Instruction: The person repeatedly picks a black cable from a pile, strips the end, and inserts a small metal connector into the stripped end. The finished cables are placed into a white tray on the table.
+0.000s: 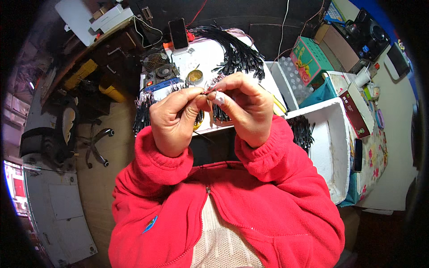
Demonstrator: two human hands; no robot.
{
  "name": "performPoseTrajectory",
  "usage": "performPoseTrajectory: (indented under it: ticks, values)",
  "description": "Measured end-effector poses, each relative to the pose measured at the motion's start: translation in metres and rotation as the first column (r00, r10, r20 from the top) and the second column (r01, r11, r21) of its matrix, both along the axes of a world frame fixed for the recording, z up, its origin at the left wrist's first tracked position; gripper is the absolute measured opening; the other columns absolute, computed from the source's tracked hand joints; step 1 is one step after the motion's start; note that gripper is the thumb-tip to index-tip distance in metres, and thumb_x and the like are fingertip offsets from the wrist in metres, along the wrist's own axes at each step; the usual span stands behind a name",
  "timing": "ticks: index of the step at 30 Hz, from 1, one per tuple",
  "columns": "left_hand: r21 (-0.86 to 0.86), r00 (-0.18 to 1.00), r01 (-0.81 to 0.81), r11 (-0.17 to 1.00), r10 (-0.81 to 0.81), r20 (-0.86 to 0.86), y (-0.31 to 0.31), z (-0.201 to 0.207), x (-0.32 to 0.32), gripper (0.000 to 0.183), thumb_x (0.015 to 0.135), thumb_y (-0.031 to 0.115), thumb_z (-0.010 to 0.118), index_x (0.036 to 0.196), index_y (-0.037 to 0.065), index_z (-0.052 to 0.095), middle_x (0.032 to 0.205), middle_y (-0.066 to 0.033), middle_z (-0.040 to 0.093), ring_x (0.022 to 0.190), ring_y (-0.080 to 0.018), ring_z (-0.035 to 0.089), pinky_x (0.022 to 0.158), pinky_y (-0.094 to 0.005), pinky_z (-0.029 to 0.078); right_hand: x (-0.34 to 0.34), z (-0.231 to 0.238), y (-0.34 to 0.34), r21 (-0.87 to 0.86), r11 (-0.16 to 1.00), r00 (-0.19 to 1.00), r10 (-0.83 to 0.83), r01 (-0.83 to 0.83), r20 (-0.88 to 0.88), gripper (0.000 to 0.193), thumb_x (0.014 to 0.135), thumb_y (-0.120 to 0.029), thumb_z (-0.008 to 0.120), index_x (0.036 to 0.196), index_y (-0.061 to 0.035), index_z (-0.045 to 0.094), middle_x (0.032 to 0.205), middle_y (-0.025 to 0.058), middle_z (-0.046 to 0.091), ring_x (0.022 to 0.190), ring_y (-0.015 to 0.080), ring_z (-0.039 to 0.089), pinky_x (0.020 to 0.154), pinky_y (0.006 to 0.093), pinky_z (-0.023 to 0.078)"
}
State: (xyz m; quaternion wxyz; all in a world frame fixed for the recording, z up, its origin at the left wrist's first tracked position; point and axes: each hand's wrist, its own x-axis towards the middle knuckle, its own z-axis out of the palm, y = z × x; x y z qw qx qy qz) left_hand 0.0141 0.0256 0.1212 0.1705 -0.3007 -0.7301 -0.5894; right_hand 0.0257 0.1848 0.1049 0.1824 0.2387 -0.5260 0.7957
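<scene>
Both hands meet above the near part of a white work table (268, 96). My left hand (172, 119) is closed, thumb and forefinger pinching the ends of thin reddish wires (212, 89). Against its fingertips, my right hand (251, 110) pinches the same wires; white tape (219, 98) wraps its thumb. How the wires are joined is hidden by the fingers. Behind and below the hands lie bundles of black cables (142, 114) with bare-looking ends over the table edge. A small round tin (195, 76) with a yellowish inside stands just beyond the fingers.
A large pile of black cables (234, 51) covers the table's back. A phone (178, 34) stands upright there, near a small fan (155, 61). At the right are a white foam box (342, 147), more black cables (303, 132) and a green carton (313, 60). An office chair (96, 140) stands left.
</scene>
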Motion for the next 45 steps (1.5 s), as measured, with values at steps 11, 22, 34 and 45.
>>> performPoseTrajectory:
  ticks: [11,22,34,45]
  values:
    - [0.662,0.625,0.145,0.736,-0.586,0.515,0.003,-0.052,0.017,0.017,0.093,0.014,0.059,0.092,-0.003,0.063,0.071,-0.0037,0.059,0.055,-0.0049,0.043,0.047,-0.0171,0.029,0.01,-0.056,-0.002,-0.345,0.901,0.863,0.38,-0.263,0.332,0.01,0.088,-0.006,0.064,0.095,0.0009,0.06,0.087,0.0075,0.064,0.077,0.0141,0.061,0.073,0.0275,0.05]
    - [0.536,0.578,0.221,0.815,-0.552,0.601,-0.008,-0.063,0.017,0.014,0.093,0.012,0.059,0.095,-0.001,0.065,0.067,-0.0027,0.061,0.053,-0.0035,0.045,0.046,-0.0166,0.03,0.012,-0.058,0.001,-0.567,0.691,0.684,0.673,-0.448,0.28,0.018,0.09,-0.007,0.058,0.105,0.0004,0.053,0.095,0.0084,0.058,0.081,0.02,0.061,0.07,0.0313,0.053]
    - [0.444,0.515,0.284,0.85,-0.526,0.677,-0.014,-0.063,0.017,0.017,0.094,0.009,0.056,0.099,-0.005,0.064,0.075,-0.0059,0.063,0.061,-0.0046,0.05,0.052,-0.0158,0.036,0.001,-0.066,0.009,-0.535,0.676,0.565,0.729,-0.507,0.387,0.02,0.089,-0.004,0.058,0.108,-0.0014,0.051,0.091,0.0067,0.057,0.075,0.0144,0.058,0.066,0.0257,0.05]
    - [0.419,0.524,0.226,0.88,-0.472,0.709,-0.007,-0.067,0.007,0.018,0.095,0.008,0.054,0.096,-0.007,0.064,0.076,-0.007,0.063,0.058,-0.004,0.041,0.053,-0.0175,0.033,-0.007,-0.074,0.015,-0.344,0.846,0.665,0.533,-0.407,0.523,0.029,0.087,-0.007,0.065,0.112,-0.0055,0.05,0.104,0.0036,0.055,0.091,0.0105,0.054,0.078,0.0246,0.047]
